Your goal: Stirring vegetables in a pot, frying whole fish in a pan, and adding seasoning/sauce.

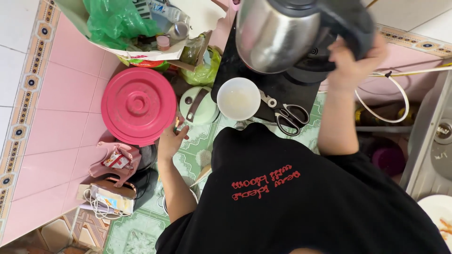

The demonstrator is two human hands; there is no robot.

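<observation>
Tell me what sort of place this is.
Most likely a home kitchen, worked at floor level. The right hand holds a steel electric kettle above a white bowl and scissors; a sink edge shows at the right.

lid: round pink lid (138, 112), left on floor
scissors: black-handled scissors (286, 113), right of centre on dark board (282, 87)
bag: green plastic bag (117, 21), far left
hose: white hose (395, 101), right
holder: pink holder (117, 162), near left
</observation>
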